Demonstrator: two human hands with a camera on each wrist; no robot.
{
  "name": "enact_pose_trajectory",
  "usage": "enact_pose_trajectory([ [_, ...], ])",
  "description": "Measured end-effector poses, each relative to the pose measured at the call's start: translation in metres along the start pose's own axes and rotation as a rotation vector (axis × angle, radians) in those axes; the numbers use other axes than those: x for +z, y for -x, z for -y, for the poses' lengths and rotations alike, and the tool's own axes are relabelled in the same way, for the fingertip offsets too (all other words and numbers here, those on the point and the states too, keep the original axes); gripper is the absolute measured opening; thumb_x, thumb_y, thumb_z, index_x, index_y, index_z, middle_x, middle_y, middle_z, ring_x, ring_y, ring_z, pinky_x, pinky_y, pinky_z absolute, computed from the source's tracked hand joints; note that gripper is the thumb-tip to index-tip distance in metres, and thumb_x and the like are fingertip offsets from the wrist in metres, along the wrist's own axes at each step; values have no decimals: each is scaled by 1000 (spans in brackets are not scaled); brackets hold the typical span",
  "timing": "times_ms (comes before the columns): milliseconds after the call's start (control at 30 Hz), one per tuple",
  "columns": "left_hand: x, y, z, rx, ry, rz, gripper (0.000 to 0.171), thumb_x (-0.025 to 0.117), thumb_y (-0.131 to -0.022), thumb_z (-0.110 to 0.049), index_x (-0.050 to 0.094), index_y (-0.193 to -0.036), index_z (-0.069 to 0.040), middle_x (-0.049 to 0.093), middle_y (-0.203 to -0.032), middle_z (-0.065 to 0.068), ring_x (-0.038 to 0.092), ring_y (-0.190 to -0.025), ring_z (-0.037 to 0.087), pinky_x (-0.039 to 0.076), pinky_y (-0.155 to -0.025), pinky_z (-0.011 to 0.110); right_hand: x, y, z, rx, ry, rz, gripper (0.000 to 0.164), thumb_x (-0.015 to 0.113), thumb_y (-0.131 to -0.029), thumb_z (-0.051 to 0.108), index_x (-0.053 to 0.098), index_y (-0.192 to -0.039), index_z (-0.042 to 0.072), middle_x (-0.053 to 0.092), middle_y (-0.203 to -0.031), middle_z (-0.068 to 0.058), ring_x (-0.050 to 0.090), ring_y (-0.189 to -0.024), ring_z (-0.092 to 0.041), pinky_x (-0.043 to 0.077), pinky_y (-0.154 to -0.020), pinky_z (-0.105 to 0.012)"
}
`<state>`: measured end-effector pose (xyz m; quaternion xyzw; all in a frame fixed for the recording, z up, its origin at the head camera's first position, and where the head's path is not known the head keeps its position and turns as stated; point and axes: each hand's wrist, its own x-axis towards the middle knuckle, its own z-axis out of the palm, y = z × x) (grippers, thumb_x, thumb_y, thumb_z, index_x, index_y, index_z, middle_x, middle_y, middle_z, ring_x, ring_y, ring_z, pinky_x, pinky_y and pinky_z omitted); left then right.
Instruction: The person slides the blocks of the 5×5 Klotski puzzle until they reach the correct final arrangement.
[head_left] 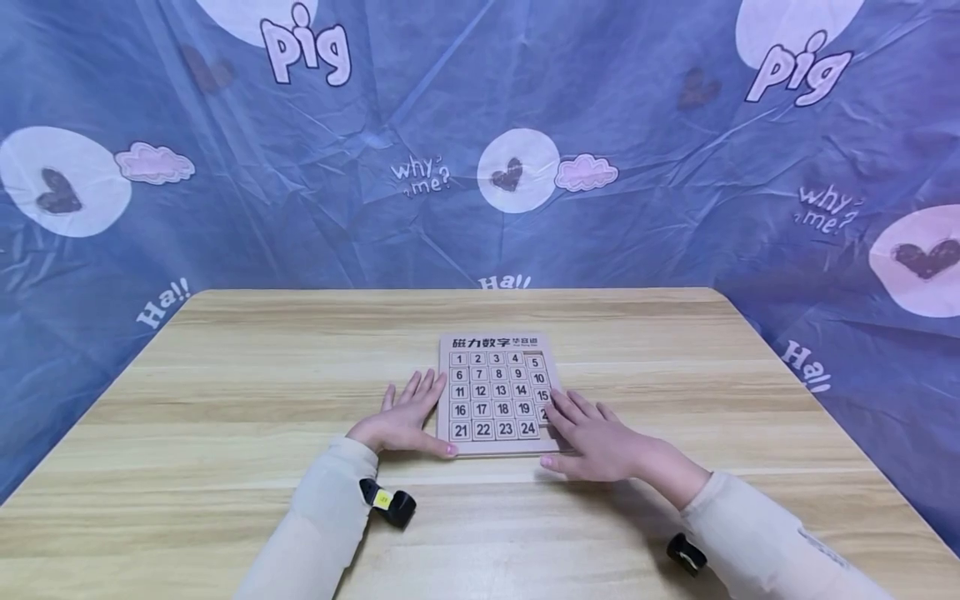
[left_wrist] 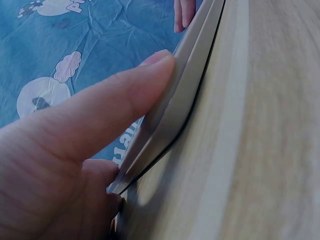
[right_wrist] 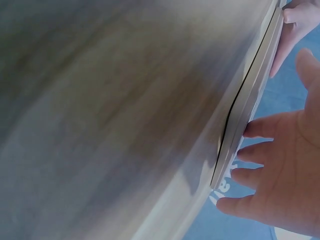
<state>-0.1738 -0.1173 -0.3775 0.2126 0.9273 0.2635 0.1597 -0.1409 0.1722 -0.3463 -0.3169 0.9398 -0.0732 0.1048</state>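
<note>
A number sliding puzzle [head_left: 495,392] with wooden-looking tiles lies flat on the table, dark lettering along its far rim. Its tiles run in rows from 1. The right column, with tile 5 [head_left: 535,363] on top, sits a little lower than the other columns, leaving a narrow gap above 5 and a space at the near right corner. My left hand [head_left: 405,421] rests at the left edge, thumb [left_wrist: 135,90] on the near left corner, other fingers straight along the side. My right hand [head_left: 600,442] reaches over the right edge, extended fingertips at tiles 15 and 20, partly covering 20.
The wood-grain table [head_left: 247,367] extends around the puzzle on all sides. A blue printed cloth [head_left: 450,100] hangs behind the table and along both sides. Black wrist straps [head_left: 393,507] sit on both light sleeves.
</note>
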Motion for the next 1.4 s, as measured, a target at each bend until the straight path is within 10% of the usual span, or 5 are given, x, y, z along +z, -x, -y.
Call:
enact_pose_trajectory([
  [933,-5,0,-3,-26,11,-40,113,71,-57,-50,7,-139,-7,1,-141,17,-5,-127,30,-10,-96,52,-2,-27,7,4,21,-74,80,39,-82,58,23,-135,1,12,-140,-20,7,-125,-38,12,-93,-60],
  [1400,-35,-11,-35,-11,-139,-377,77,32,-86,-55,8,-138,-5,-1,-141,14,-7,-127,29,-14,-96,47,-35,-75,27,112,84,-248,73,27,-85,59,12,-139,13,2,-142,-10,-4,-127,-31,-4,-95,-56],
])
